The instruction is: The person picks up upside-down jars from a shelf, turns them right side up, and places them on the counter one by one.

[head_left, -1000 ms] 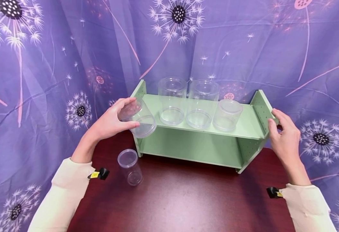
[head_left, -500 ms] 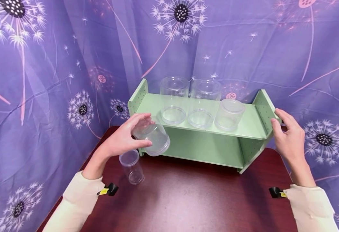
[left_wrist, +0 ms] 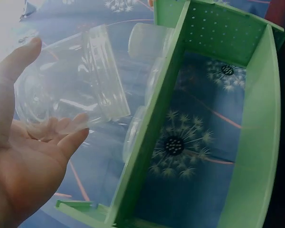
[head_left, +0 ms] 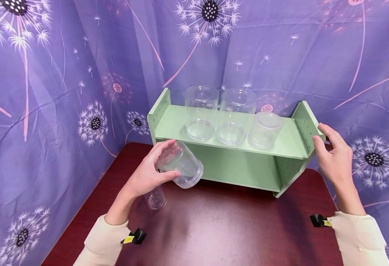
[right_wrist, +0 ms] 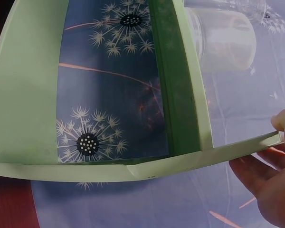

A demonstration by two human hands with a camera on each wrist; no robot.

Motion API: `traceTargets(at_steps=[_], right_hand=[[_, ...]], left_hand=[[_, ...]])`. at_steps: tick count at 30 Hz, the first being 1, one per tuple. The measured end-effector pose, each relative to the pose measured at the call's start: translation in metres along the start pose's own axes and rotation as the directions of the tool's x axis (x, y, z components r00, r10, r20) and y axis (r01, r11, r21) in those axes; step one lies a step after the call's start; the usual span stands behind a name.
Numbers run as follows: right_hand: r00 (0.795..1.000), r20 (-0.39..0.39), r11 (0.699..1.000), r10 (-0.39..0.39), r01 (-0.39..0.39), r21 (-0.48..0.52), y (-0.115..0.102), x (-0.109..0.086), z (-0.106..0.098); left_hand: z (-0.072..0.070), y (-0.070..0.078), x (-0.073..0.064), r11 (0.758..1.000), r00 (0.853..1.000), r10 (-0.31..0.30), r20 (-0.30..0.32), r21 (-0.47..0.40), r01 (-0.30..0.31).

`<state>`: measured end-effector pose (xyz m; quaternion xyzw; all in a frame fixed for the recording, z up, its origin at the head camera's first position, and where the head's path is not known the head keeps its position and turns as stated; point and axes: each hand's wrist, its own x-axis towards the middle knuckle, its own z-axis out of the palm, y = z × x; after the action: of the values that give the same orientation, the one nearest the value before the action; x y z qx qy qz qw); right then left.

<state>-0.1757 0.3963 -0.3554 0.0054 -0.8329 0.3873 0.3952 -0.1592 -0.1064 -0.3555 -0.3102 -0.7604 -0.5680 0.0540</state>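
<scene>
My left hand [head_left: 148, 173] grips a clear plastic jar [head_left: 187, 167], thumb on one side and fingers on the other. The jar is tilted, its ridged end pointing right and down, in front of the green shelf [head_left: 237, 168]. In the left wrist view the jar [left_wrist: 69, 78] lies across the fingers, its ridged end toward the shelf. My right hand [head_left: 337, 157] holds the top of the shelf's right side panel; the right wrist view has this panel [right_wrist: 213, 159] between thumb and fingers. A narrow clear jar [head_left: 156, 199] stands on the table, its upper part hidden behind my left hand.
On the upper shelf stand two tall clear jars [head_left: 201, 114] and one short clear jar [head_left: 265, 131] to their right. Below them is the lower shelf board [head_left: 247, 181]. The dark red table [head_left: 214, 229] extends in front, and a purple dandelion curtain [head_left: 114, 44] hangs behind.
My left hand has brought the jar down and to the right, from the shelf's left end to in front of its lower part. My right hand stays on the side panel.
</scene>
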Motion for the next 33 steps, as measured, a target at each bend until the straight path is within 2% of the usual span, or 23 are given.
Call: traceTargets(at_steps=[7,13,15,20,24,29,33], right_hand=[[0.995,0.004,0.995,0.095,-0.095,-0.001,0.002,-0.005,-0.005],[0.988,0.019,0.988,0.155,-0.155,0.004,0.006,-0.014,-0.01],[0.984,0.016,0.984,0.177,-0.177,0.011,0.009,-0.02,-0.01],[0.975,-0.016,0.974,0.222,-0.221,0.039,0.018,-0.037,-0.013],[0.969,-0.047,0.97,0.243,-0.242,0.029,0.024,-0.055,-0.017],[0.959,-0.034,0.959,0.282,-0.281,0.028,0.028,-0.078,-0.018],[0.959,-0.005,0.958,0.283,-0.282,0.048,0.031,-0.095,-0.015]], left_hand=[[0.013,-0.007,-0.003,0.994,1.0,-0.004,-0.019,-0.109,0.002],[0.026,-0.011,-0.005,0.973,0.999,-0.026,-0.027,-0.231,0.019],[0.03,-0.013,-0.006,0.972,0.999,-0.031,-0.044,-0.236,0.019],[0.04,-0.019,-0.009,0.969,0.995,-0.06,-0.086,-0.245,0.037],[0.048,-0.024,-0.012,0.958,0.991,-0.093,-0.094,-0.281,0.063],[0.06,-0.03,-0.016,0.937,0.992,-0.103,-0.067,-0.34,0.075],[0.07,-0.036,-0.018,0.932,0.99,-0.129,-0.054,-0.346,0.103]])
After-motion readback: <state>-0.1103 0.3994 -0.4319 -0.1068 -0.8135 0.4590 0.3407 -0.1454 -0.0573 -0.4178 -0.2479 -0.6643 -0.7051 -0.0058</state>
